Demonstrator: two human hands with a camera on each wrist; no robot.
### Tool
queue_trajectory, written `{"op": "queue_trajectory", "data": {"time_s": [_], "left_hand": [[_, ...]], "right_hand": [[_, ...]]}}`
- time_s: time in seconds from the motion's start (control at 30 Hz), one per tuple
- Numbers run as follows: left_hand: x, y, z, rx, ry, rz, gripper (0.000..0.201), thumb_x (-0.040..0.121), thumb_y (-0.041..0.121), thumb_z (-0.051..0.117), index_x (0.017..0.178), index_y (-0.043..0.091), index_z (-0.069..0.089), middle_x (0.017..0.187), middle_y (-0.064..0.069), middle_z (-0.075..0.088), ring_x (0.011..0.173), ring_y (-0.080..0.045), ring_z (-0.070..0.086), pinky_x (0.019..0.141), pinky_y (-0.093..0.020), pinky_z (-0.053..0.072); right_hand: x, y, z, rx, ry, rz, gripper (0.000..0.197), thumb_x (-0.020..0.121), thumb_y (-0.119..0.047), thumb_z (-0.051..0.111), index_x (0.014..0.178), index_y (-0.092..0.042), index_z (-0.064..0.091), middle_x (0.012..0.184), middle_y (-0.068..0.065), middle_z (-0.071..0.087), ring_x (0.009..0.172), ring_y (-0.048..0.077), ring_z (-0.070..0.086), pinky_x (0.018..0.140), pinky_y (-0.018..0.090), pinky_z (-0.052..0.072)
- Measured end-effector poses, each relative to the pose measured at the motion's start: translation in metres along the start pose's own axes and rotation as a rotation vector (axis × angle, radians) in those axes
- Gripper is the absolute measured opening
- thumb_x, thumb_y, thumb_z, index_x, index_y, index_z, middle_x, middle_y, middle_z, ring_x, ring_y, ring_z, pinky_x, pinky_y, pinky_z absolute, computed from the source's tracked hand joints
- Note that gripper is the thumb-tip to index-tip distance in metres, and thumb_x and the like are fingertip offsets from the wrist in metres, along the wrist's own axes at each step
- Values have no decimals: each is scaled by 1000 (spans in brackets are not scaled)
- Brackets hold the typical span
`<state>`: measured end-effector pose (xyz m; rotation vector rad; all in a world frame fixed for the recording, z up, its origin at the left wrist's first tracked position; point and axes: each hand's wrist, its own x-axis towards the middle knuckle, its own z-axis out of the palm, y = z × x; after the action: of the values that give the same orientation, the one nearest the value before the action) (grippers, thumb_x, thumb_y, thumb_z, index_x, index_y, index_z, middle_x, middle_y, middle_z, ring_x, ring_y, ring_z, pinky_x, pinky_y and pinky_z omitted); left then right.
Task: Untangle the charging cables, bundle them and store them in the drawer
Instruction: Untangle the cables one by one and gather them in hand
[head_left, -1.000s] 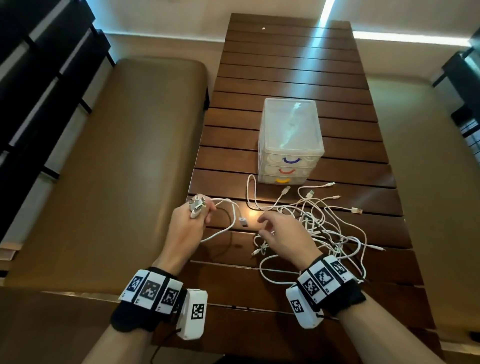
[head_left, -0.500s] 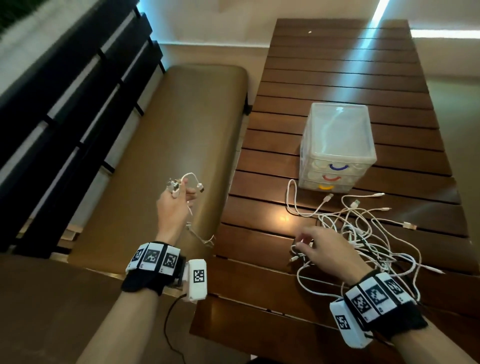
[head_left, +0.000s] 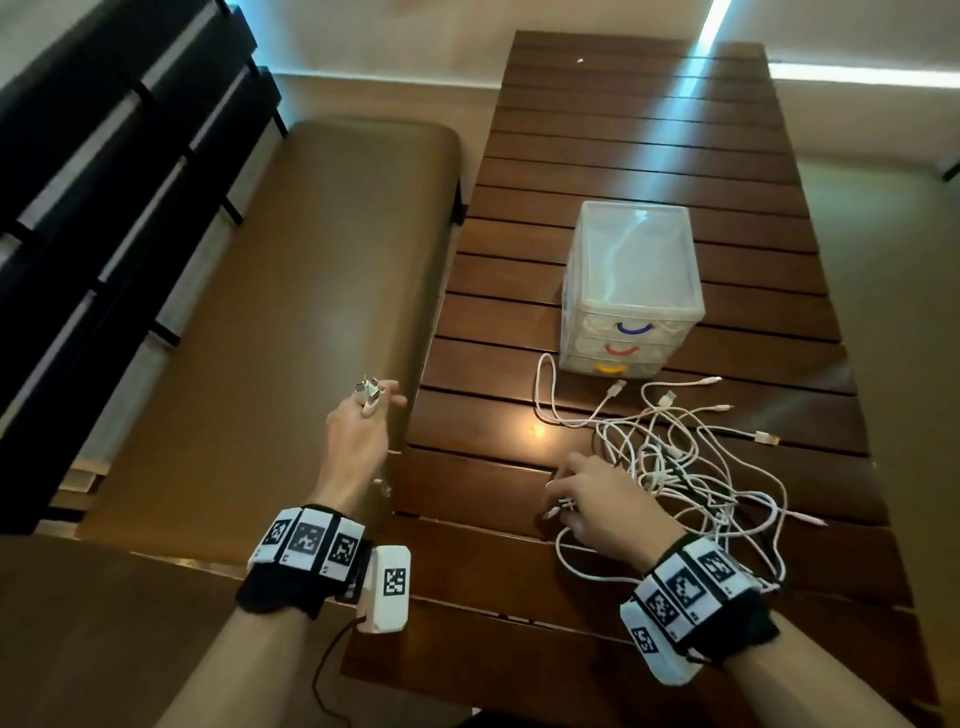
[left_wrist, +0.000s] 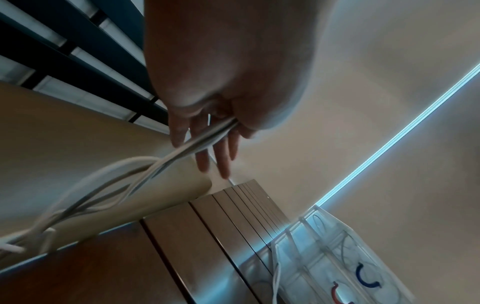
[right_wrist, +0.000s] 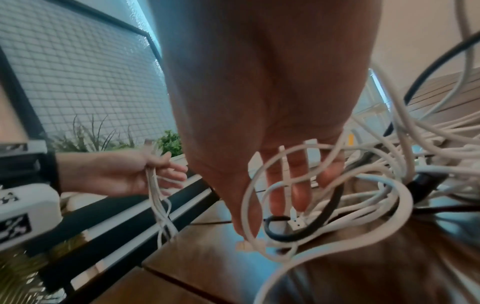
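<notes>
A tangle of white charging cables (head_left: 685, 457) lies on the wooden slat table (head_left: 623, 135), in front of a clear three-drawer unit (head_left: 631, 291) whose drawers are closed. My left hand (head_left: 379, 402) is raised left of the table, over the bench. It grips a bunch of cable plugs (head_left: 368, 391), and the cords (left_wrist: 166, 162) trail back from its fingers. My right hand (head_left: 563, 499) rests on the near left edge of the tangle, fingers curled round cable ends (right_wrist: 285, 174), with loops around them.
A padded brown bench (head_left: 291, 312) runs along the table's left side, with a dark slatted backrest (head_left: 104, 156) behind it. The drawer handles are blue, red and yellow from top to bottom. Loose plugs (head_left: 766, 437) stick out of the tangle to the right.
My left hand has moved left off the table and out over the bench, drawing its cables clear of the tangle. The right hand has stayed on the tangle. The view has swung left.
</notes>
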<state>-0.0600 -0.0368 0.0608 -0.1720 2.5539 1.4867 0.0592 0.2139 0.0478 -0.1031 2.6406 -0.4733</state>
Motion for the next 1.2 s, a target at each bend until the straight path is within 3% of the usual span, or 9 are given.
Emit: {"op": "queue_trajectory", "data": {"time_s": [0.2, 0.47, 0.6, 0.67, 0.77, 0.93, 1.07, 1.13, 1.2], "left_hand": [[-6, 2, 16, -63, -157, 73, 41, 106, 42, 38, 92, 20, 69, 61, 2, 51, 56, -12, 47, 52, -27, 38], [-38, 15, 43, -154, -257, 129, 43, 101, 49, 39, 86, 25, 71, 56, 11, 45, 50, -2, 39, 49, -17, 32], [-59, 29, 66, -173, -292, 215, 38, 101, 48, 42, 91, 29, 73, 75, -9, 65, 65, -20, 57, 61, -35, 45], [-65, 39, 74, -188, -331, 248, 31, 101, 41, 46, 98, 27, 74, 89, -8, 73, 78, -20, 68, 68, -31, 53], [-67, 47, 80, -205, -422, 227, 31, 100, 37, 52, 99, 15, 73, 75, -1, 69, 65, -3, 66, 55, -15, 47], [-55, 36, 83, -119, -540, 293, 56, 84, 69, 59, 108, 20, 71, 96, -4, 74, 91, -18, 71, 80, -41, 57], [-54, 40, 83, -146, -577, 256, 31, 87, 42, 71, 108, 21, 66, 99, -2, 72, 90, -14, 70, 75, -31, 58], [-58, 44, 82, -216, -576, 227, 12, 96, 32, 65, 97, 21, 67, 87, 1, 72, 77, -12, 69, 64, -24, 54], [-61, 47, 80, -288, -529, 211, 28, 97, 38, 56, 83, 15, 64, 71, 1, 66, 63, -11, 65, 55, -20, 50]], "right_hand": [[4, -6, 19, -191, 27, 1, 25, 96, -30, 60, 120, -26, 66, 130, 2, 48, 123, 23, 42, 100, 38, 38], [5, 0, 6, 120, 418, -31, 14, 88, -35, 71, 94, -23, 75, 96, -6, 60, 94, 16, 49, 85, 37, 48], [-1, -8, -18, 376, 626, -25, 6, 89, -26, 73, 90, -20, 74, 85, -9, 67, 84, 11, 55, 79, 33, 49], [-5, -16, -32, 535, 678, -17, 6, 89, -24, 72, 91, -19, 75, 84, -11, 68, 80, 6, 60, 75, 28, 50], [-7, -21, -41, 803, 650, -25, 7, 88, -24, 74, 90, -18, 78, 83, -8, 73, 79, 9, 66, 73, 26, 52], [-9, -18, -38, 1186, 546, -40, 14, 90, -10, 71, 102, -10, 78, 99, 6, 61, 84, 2, 64, 75, 19, 52], [-3, -11, -26, 1378, 349, -74, 25, 100, -24, 55, 113, -16, 75, 115, 8, 70, 112, 22, 65, 93, 37, 54], [-1, -10, -22, 1458, 263, -9, 30, 105, -26, 44, 116, -17, 71, 110, 10, 72, 101, 30, 67, 83, 37, 55], [-1, -11, -17, 1292, 247, -16, 32, 106, -29, 40, 107, -17, 70, 95, 12, 69, 86, 30, 65, 75, 38, 54]]}}
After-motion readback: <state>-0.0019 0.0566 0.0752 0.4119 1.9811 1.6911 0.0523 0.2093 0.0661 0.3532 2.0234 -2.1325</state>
